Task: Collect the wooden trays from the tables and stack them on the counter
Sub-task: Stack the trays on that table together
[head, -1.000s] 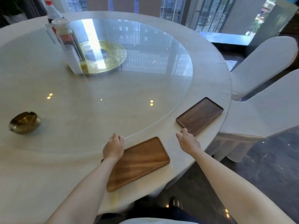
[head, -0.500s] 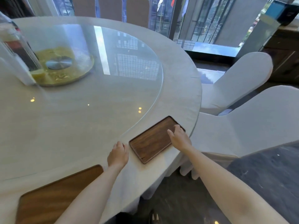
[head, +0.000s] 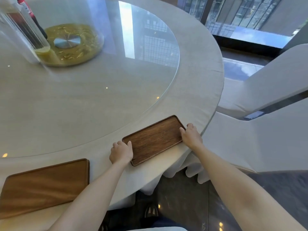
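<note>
Pickup step: my left hand (head: 121, 153) and right hand (head: 191, 135) grip opposite ends of dark tray (head: 154, 139) (flat on tabletop (head: 196, 90)). Next: level lift; lighter tray (head: 45, 185) beyond left hand awaits.

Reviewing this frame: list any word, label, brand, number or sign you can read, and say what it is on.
No text can be read here.
Clear plastic bottle with a dark label, far left on the glass turntable: the label has print, but it is too blurred to read.
Bottle with the red-and-white label behind it: markings blurred, unreadable.
Dark brown wooden tray and lighter brown wooden tray: no markings.
</note>
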Available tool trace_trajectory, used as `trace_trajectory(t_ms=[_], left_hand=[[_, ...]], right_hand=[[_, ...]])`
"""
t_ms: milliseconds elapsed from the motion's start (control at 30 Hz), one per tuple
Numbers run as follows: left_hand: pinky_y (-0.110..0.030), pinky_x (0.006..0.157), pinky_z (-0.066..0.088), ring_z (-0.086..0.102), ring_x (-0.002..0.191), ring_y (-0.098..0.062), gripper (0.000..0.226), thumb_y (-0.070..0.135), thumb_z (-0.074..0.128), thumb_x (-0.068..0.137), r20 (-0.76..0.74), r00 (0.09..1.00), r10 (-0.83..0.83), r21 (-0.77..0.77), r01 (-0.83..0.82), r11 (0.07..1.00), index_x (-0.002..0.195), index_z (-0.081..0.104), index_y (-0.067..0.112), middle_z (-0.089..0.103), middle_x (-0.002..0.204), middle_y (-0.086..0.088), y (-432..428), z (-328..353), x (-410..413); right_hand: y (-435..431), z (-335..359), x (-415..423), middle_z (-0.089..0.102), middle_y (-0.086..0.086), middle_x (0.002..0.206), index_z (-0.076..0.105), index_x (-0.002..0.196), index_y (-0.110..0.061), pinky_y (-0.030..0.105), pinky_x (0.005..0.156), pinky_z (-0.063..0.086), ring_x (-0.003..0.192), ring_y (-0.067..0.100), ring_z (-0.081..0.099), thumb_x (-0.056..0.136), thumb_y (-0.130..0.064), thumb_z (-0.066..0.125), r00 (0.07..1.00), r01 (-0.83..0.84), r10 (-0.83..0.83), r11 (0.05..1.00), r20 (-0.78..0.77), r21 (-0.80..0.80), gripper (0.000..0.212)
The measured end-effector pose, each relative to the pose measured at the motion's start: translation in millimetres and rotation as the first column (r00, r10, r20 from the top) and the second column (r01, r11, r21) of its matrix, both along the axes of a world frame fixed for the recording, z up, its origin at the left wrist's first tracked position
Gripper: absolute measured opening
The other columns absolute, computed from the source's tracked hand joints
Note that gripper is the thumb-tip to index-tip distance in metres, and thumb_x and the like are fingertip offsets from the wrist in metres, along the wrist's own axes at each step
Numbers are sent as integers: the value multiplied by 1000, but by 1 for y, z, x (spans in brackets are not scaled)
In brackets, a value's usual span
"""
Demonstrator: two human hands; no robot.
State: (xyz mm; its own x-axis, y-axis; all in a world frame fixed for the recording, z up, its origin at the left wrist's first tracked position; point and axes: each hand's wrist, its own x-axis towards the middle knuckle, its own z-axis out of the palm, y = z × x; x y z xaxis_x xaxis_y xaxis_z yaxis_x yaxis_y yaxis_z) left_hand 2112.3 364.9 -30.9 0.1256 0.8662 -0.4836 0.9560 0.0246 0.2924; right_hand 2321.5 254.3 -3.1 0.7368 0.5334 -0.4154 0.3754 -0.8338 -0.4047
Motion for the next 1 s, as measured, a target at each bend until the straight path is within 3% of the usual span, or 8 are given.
trace_trajectory(t_ms=[367,600,733,1000], left_hand=[[-45,97,41,47,122,-37,46,32,28,100,80,997,8,65,-14,998,126,45,-3,49,132,-22,0,-3,-6],[-43,86,45,54,111,-37,43,30,27,101,215,975,-51,186,10,982,118,47,-4,58,121,-22,15,10,-32],[-37,72,41,58,102,-35,40,28,26,101,256,965,-64,260,-5,966,113,48,-3,61,112,-21,31,22,-61],[-39,74,46,60,98,-36,40,27,25,101,225,970,-89,364,1,932,111,50,-3,63,108,-22,74,42,-167]], right_hand=[[7,-13,5,53,22,128,46,120,1,42,93,42,117,39,51,100,-35,28,998,-1,7,996,68,-87,45],[10,-9,-20,60,20,116,49,112,-1,39,79,41,106,37,56,100,-38,26,995,34,-30,999,94,-34,46],[23,-1,-49,61,20,112,50,109,-1,37,74,39,101,37,57,100,-37,24,990,19,-19,1000,138,6,45],[66,21,-142,62,21,110,47,93,-5,35,71,35,101,38,57,100,-32,25,985,-72,59,994,161,76,35]])
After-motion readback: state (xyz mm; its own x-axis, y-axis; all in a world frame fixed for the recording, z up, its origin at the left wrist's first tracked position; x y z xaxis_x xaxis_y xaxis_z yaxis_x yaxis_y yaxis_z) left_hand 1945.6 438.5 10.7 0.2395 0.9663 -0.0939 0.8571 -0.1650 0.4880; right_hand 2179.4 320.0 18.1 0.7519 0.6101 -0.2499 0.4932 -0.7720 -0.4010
